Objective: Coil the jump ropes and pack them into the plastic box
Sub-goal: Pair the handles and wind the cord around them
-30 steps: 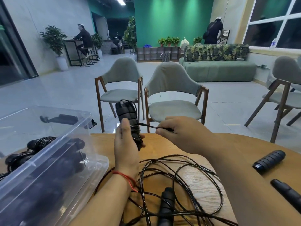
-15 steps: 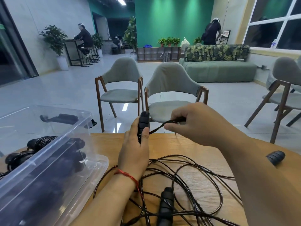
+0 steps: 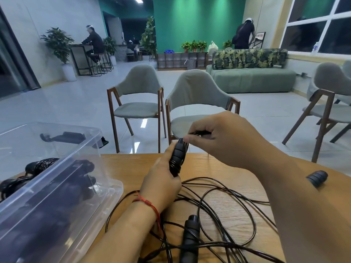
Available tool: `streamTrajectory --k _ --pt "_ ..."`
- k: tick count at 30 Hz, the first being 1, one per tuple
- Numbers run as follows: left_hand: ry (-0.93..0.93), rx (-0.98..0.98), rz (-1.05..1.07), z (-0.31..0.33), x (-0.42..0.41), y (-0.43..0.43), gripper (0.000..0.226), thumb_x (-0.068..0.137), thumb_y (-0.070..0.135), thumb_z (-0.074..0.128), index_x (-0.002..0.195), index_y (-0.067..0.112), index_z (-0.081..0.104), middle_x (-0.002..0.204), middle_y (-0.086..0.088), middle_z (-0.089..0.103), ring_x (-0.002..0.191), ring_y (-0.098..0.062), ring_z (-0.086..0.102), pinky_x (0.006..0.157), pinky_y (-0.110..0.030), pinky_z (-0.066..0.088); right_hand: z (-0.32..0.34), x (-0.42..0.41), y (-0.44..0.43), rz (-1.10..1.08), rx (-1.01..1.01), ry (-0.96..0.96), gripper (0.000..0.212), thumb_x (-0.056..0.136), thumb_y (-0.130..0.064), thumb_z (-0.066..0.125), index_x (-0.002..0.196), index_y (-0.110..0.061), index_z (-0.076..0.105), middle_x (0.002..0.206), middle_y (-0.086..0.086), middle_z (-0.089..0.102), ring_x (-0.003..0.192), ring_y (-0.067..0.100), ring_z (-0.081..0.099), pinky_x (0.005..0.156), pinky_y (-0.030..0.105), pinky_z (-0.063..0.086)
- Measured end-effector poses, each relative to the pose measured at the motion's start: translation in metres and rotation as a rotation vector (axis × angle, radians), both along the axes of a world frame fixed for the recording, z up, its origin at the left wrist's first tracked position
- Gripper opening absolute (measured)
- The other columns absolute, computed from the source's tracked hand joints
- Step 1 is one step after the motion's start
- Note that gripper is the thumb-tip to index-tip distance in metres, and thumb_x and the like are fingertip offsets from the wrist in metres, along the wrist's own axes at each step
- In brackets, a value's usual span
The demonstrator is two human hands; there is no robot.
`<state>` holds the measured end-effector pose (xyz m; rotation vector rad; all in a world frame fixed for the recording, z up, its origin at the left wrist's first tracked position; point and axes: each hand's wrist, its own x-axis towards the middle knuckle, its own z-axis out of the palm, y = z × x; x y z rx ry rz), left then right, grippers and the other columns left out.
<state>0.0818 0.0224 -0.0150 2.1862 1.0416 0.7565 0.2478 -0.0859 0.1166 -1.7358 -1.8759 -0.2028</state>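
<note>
Left hand (image 3: 161,182) grips the handle (image 3: 177,157) — right hand (image 3: 224,138) pinches the cord (image 3: 199,133).

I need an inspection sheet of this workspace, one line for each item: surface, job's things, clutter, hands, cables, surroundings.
Surface: wooden table, partly covered by rope loops.
Job's things: plastic box at the left with coiled ropes inside; held handle; second handle lying near the front edge; third handle at the right, partly hidden by the forearm.
Clutter: nothing seen.
Hands: left hand grips the held handle; right hand pinches the rope cord just above it.
Cables: rope cord in loose crossing loops; no other cable seen on the table.
Surroundings: grey chairs, green sofa, seated person far off.
</note>
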Motion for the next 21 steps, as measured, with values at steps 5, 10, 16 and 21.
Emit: streamTrajectory --k 5,10,16,21 --pt "-0.027 -0.041 0.032 -0.003 -0.001 0.005 0.083 0.095 0.012 0.072 0.151 0.061 0.036 0.127 0.011 0.061 0.112 -0.011 0.061 0.087 -0.026 0.053 0.008 -0.01 -0.007 0.134 -0.109 -0.103 0.019 0.101 -0.051 0.065 0.094 -0.039 0.079 0.07 -0.023 0.057 0.07 0.001 0.055 0.057 0.027 0.034" --pt "0.116 0.078 -0.092 0.005 0.001 -0.011 0.063 0.089 0.013 0.075 0.137 0.045 0.05 0.124 0.014 0.057 0.113 -0.015 0.06 0.094 -0.041 0.059 0.002 -0.011 0.0 0.124 -0.062 -0.127 0.02 0.1 -0.053 0.066 0.092 -0.038 0.076 0.075 -0.019 0.062 0.075 0.0 0.056 0.061 0.022 0.031" --pt "0.067 0.164 -0.372 0.015 -0.002 -0.031 0.071 0.088 0.059 0.074 0.148 0.063 0.038 0.131 0.026 0.056 0.117 -0.003 0.059 0.099 -0.042 0.057 -0.01 0.009 0.01 0.03 0.004 0.115 0.023 0.09 -0.056 0.078 0.085 -0.033 0.077 0.073 -0.015 0.067 0.072 0.008 0.062 0.064 0.036 0.051" --pt "-0.086 0.228 -0.404 0.019 -0.004 -0.037 0.062 0.09 0.067 0.071 0.141 0.041 0.048 0.12 0.018 0.066 0.108 -0.003 0.066 0.089 -0.035 0.059 -0.024 0.03 0.014 0.009 -0.127 0.398 0.024 0.085 -0.055 0.084 0.081 -0.031 0.081 0.077 -0.006 0.072 0.074 0.013 0.064 0.073 0.041 0.054"
